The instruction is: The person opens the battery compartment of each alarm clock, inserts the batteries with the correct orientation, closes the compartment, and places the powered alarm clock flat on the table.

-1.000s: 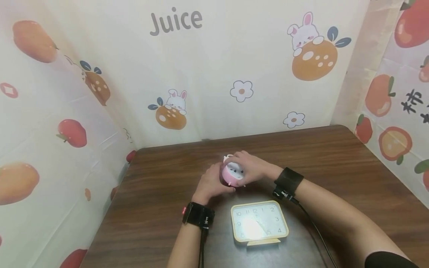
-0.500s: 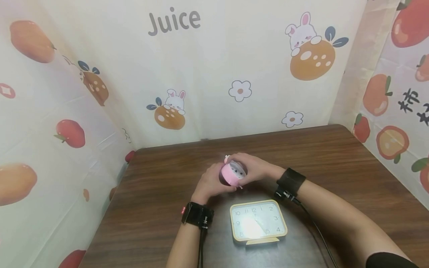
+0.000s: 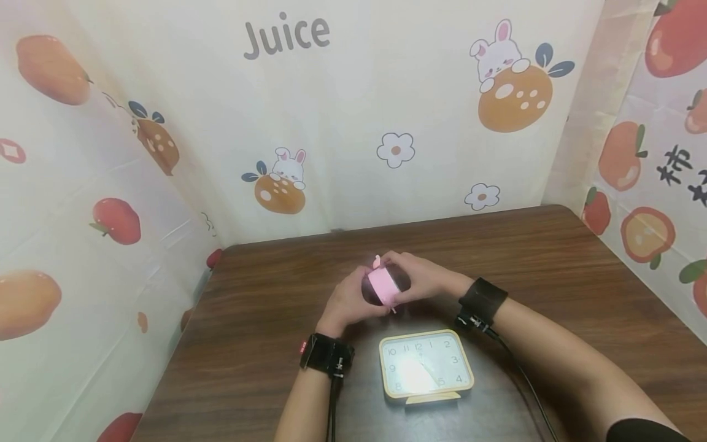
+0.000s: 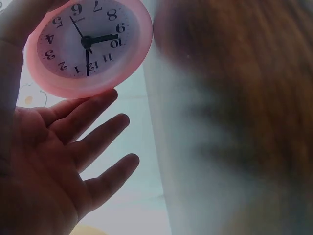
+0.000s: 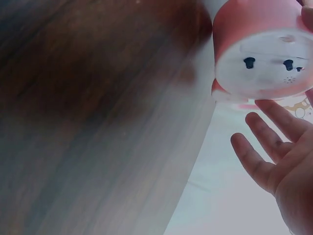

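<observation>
A small round pink alarm clock (image 3: 383, 286) is held between both hands over the middle of the table, its pink side facing up. My left hand (image 3: 349, 299) grips it from the left with thumb and forefinger. From the other side my right hand (image 3: 422, 276) pinches it, thumb at the near end. The numbered clock face (image 4: 88, 44) shows upside down in the left wrist view, above several spread fingers. In the right wrist view, the white back (image 5: 266, 63) with its dark knobs faces my right palm. A yellow-framed rectangular clock (image 3: 426, 365) lies nearer to me.
The brown wood-grain table (image 3: 265, 331) carries both clocks. A fruit-printed curtain (image 3: 353, 110) hangs behind it and along both sides. Black wrist straps with cables run along my forearms, the right cable (image 3: 525, 380) crossing the table beside the yellow clock.
The pink clock has turned between my hands: its white back faced upward before, and now its pink side does. Both hands stay nearly in place; the yellow clock has not moved.
</observation>
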Motion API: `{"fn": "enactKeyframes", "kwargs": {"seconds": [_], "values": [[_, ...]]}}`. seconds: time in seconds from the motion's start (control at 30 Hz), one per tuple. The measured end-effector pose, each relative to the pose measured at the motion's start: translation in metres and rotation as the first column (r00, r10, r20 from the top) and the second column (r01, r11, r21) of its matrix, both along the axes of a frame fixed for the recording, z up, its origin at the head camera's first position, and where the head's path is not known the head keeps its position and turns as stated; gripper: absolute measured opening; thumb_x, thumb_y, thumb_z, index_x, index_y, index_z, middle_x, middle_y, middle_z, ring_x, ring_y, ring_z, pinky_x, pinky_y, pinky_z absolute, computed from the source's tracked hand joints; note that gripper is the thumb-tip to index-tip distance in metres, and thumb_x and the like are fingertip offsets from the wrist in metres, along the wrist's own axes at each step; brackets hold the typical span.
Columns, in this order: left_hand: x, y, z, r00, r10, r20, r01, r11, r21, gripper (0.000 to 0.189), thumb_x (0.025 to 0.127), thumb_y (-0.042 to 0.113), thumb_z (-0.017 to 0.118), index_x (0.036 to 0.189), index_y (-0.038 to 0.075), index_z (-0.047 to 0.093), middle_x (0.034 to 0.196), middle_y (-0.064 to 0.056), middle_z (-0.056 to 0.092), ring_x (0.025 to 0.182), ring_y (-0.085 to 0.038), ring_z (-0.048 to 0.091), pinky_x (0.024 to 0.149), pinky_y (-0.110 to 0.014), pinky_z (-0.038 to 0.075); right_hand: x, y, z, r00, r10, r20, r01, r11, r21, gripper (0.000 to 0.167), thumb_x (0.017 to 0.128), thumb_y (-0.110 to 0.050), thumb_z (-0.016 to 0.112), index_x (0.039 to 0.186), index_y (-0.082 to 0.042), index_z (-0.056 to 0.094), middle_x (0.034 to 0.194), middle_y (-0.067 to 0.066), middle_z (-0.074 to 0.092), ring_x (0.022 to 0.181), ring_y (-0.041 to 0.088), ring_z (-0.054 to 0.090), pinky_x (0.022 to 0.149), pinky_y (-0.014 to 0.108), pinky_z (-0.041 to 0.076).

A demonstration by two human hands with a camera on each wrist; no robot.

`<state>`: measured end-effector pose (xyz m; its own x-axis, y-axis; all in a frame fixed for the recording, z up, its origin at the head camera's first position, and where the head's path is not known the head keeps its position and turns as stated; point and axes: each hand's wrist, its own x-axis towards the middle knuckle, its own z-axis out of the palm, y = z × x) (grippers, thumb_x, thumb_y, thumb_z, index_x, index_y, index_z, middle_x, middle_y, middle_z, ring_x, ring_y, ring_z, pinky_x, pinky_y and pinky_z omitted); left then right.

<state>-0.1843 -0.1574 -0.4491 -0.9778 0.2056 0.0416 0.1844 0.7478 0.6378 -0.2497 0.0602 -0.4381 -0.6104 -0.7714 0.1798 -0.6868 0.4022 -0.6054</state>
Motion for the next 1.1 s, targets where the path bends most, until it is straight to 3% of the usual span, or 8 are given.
{"fn": "enactKeyframes", "kwargs": {"seconds": [0.33, 0.5, 0.67, 0.93, 1.1], "values": [[0.001, 0.003, 0.002, 1.0, 0.016, -0.001, -0.016, 1.0, -0.027, 0.081, 0.06, 0.051, 0.086, 0.126, 0.025, 0.048, 0.116, 0.009, 0.057, 0.104, -0.014, 0.054, 0.091, -0.041, 0.05, 0.005, 0.005, 0.003, 0.999, -0.019, -0.031, 0.02, 0.999, 0.04, 0.074, 0.071, -0.055, 0.078, 0.131, -0.027, 0.045, 0.117, -0.005, 0.055, 0.1, 0.015, 0.052, 0.08, 0.032, 0.049], [0.001, 0.005, -0.001, 0.999, 0.003, 0.043, -0.002, 1.0, -0.017, 0.088, 0.06, 0.047, 0.088, 0.133, 0.025, 0.043, 0.123, 0.007, 0.055, 0.11, -0.015, 0.053, 0.095, -0.044, 0.048, 0.008, 0.004, 0.007, 0.994, -0.01, -0.108, 0.019, 0.996, 0.085, 0.076, 0.073, -0.055, 0.076, 0.135, -0.024, 0.046, 0.125, -0.003, 0.054, 0.107, 0.015, 0.049, 0.084, 0.034, 0.049], [0.002, 0.008, -0.006, 0.995, -0.026, 0.098, 0.029, 0.999, -0.031, 0.101, 0.059, 0.047, 0.088, 0.141, 0.024, 0.035, 0.132, 0.005, 0.051, 0.115, -0.018, 0.051, 0.099, -0.05, 0.044, 0.012, 0.001, 0.013, 0.975, -0.038, -0.218, 0.073, 0.985, 0.155, 0.075, 0.07, -0.057, 0.077, 0.133, -0.027, 0.05, 0.132, 0.001, 0.05, 0.115, 0.02, 0.046, 0.089, 0.04, 0.049], [0.003, 0.013, -0.005, 0.993, 0.009, 0.118, -0.006, 1.0, -0.021, 0.097, 0.063, 0.047, 0.087, 0.141, 0.022, 0.035, 0.132, 0.002, 0.053, 0.114, -0.021, 0.052, 0.096, -0.051, 0.046, 0.013, 0.0, 0.018, 0.955, -0.055, -0.293, 0.121, 0.97, 0.213, 0.072, 0.068, -0.056, 0.078, 0.131, -0.03, 0.053, 0.131, 0.001, 0.053, 0.114, 0.021, 0.046, 0.091, 0.041, 0.049], [0.003, 0.013, -0.004, 0.994, 0.013, 0.104, -0.012, 1.0, -0.014, 0.094, 0.063, 0.045, 0.087, 0.138, 0.022, 0.037, 0.128, 0.0, 0.054, 0.112, -0.021, 0.054, 0.095, -0.048, 0.047, 0.015, 0.0, 0.021, 0.919, -0.026, -0.394, 0.128, 0.964, 0.234, 0.074, 0.067, -0.058, 0.078, 0.13, -0.027, 0.055, 0.125, 0.003, 0.058, 0.11, 0.022, 0.047, 0.088, 0.042, 0.047]]}}
